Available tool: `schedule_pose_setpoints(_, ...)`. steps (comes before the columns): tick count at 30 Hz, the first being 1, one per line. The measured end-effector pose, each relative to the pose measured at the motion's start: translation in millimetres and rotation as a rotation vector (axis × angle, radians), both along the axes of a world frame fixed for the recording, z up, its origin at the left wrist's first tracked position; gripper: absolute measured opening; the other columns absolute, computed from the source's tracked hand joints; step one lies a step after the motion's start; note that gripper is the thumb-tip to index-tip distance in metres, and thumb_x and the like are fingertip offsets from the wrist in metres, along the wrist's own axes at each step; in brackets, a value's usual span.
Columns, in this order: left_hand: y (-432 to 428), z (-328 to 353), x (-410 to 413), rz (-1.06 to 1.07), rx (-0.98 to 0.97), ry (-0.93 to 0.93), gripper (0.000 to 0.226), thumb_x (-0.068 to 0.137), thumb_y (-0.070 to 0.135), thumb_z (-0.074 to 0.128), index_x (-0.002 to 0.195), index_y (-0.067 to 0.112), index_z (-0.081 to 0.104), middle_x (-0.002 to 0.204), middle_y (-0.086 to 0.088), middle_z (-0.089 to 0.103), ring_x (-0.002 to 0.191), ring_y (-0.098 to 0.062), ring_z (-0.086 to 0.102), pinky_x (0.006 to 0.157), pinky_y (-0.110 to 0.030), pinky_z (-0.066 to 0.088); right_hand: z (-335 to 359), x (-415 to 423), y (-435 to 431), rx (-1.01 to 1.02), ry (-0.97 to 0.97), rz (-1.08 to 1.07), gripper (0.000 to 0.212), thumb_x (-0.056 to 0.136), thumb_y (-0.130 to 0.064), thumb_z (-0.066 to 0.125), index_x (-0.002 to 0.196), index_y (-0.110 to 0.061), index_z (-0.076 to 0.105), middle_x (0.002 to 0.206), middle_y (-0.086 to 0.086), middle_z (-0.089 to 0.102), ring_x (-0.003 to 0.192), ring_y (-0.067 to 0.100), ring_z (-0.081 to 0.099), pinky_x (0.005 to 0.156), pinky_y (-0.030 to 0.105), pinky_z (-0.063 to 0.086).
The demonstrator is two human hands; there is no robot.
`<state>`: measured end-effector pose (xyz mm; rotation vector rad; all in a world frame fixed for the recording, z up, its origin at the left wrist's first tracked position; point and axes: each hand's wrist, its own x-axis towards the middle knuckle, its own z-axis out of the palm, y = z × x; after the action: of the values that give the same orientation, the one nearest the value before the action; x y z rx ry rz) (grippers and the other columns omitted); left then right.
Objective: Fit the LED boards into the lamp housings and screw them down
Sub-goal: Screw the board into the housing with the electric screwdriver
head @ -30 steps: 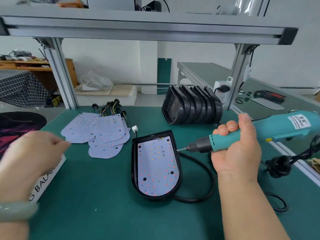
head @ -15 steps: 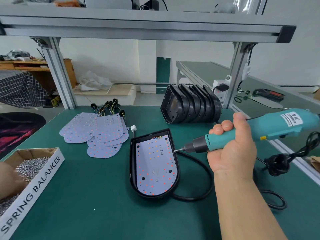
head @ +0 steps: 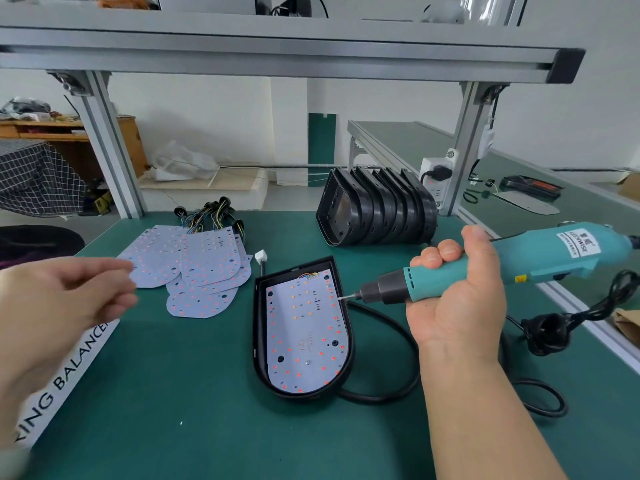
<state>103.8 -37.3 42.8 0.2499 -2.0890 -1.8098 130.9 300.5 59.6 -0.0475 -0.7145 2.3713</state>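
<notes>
A lamp housing (head: 258,323) lies flat at the centre of the green surface (head: 173,410), its long axis running 12 to 6 o'clock, with an LED board (head: 306,334) seated inside. The right hand (head: 457,306), near it at 3 o'clock, has its grip wrapped fully round a teal electric screwdriver (head: 540,261). The bit points toward 9 o'clock, its tip at the housing's right rim near the top. The left hand (head: 59,306), well apart at 9 o'clock, is blurred above a labelled box (head: 79,358); whether its curled grip holds a screw cannot be told. Spare LED boards (head: 194,265) sit at 10 o'clock and empty housings (head: 377,213) at 1 o'clock.
</notes>
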Motion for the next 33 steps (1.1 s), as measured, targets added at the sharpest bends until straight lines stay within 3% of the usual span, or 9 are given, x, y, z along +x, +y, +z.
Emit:
schedule_pose_setpoints(2, 40, 10, 5, -0.094, 0.035, 0.050, 0.010, 0.089, 0.014, 0.063, 0.080, 0.014, 0.067, 0.055, 0.005, 0.067, 0.045, -0.002, 0.060, 0.044, -0.010, 0.047, 1, 1, -1, -0.024, 0.008, 0.013, 0.016, 0.094, -0.022, 0.057, 0.083, -0.023, 0.046, 0.059, -0.008, 0.044, 0.048, 0.010, 0.042, 0.055, 0.021, 0.041)
schedule_pose_setpoints(5, 99, 17, 7, -0.255, 0.235, 0.007, 0.019, 0.089, 0.013, 0.061, 0.071, 0.010, 0.060, 0.048, 0.007, 0.060, 0.040, -0.002, 0.054, 0.039, -0.011, 0.043, 3, 3, -4, -0.046, 0.029, 0.031, 0.016, 0.094, -0.026, 0.057, 0.082, -0.023, 0.048, 0.059, -0.009, 0.044, 0.049, 0.009, 0.042, 0.055, 0.020, 0.040)
schedule_pose_setpoints(10, 155, 8, 15, -0.448, 0.521, -0.137, 0.011, 0.080, -0.004, 0.062, 0.078, 0.006, 0.063, 0.058, -0.003, 0.066, 0.050, -0.009, 0.063, 0.050, -0.015, 0.053, 7, 7, -7, -0.058, 0.054, 0.042, 0.022, 0.093, -0.030, 0.056, 0.073, -0.023, 0.049, 0.058, -0.010, 0.044, 0.049, 0.008, 0.042, 0.054, 0.019, 0.040)
schedule_pose_setpoints(13, 166, 0, 20, -0.434, 0.517, -0.132, 0.008, 0.082, 0.002, 0.064, 0.077, 0.007, 0.067, 0.060, -0.002, 0.068, 0.051, -0.009, 0.064, 0.049, -0.015, 0.051, 8, 8, -10, -0.066, 0.076, 0.060, 0.022, 0.092, -0.031, 0.057, 0.073, -0.023, 0.049, 0.059, -0.010, 0.043, 0.050, 0.007, 0.042, 0.055, 0.019, 0.040)
schedule_pose_setpoints(19, 174, -2, 30, -0.410, 0.488, -0.152, 0.031, 0.081, 0.022, 0.066, 0.051, 0.019, 0.072, 0.057, 0.000, 0.065, 0.046, -0.006, 0.058, 0.043, -0.014, 0.047, 8, 10, -18, -0.078, 0.130, 0.112, 0.020, 0.088, -0.033, 0.058, 0.071, -0.024, 0.053, 0.059, -0.011, 0.043, 0.049, 0.007, 0.042, 0.055, 0.019, 0.040)
schedule_pose_setpoints(24, 176, 0, 33, -0.452, 0.540, -0.182, 0.025, 0.075, 0.025, 0.069, 0.053, 0.013, 0.070, 0.060, -0.004, 0.067, 0.047, -0.009, 0.060, 0.041, -0.015, 0.046, 9, 11, -20, -0.061, 0.130, 0.112, 0.017, 0.077, -0.035, 0.064, 0.069, -0.025, 0.053, 0.059, -0.011, 0.043, 0.049, 0.007, 0.042, 0.054, 0.019, 0.042)
schedule_pose_setpoints(28, 177, 0, 34, -0.461, 0.541, -0.183, 0.019, 0.065, 0.028, 0.070, 0.066, 0.009, 0.067, 0.061, -0.005, 0.067, 0.047, -0.009, 0.060, 0.042, -0.015, 0.047, 9, 11, -17, -0.076, 0.132, 0.108, 0.021, 0.088, -0.033, 0.059, 0.069, -0.024, 0.054, 0.059, -0.011, 0.043, 0.049, 0.007, 0.042, 0.053, 0.019, 0.041)
schedule_pose_setpoints(33, 178, 0, 36, -0.469, 0.501, -0.174, 0.020, 0.062, 0.033, 0.069, 0.052, 0.016, 0.071, 0.060, -0.004, 0.067, 0.048, -0.008, 0.060, 0.042, -0.015, 0.047, 9, 10, -18, -0.076, 0.143, 0.112, 0.022, 0.088, -0.033, 0.058, 0.067, -0.025, 0.056, 0.058, -0.011, 0.043, 0.048, 0.007, 0.042, 0.053, 0.019, 0.041)
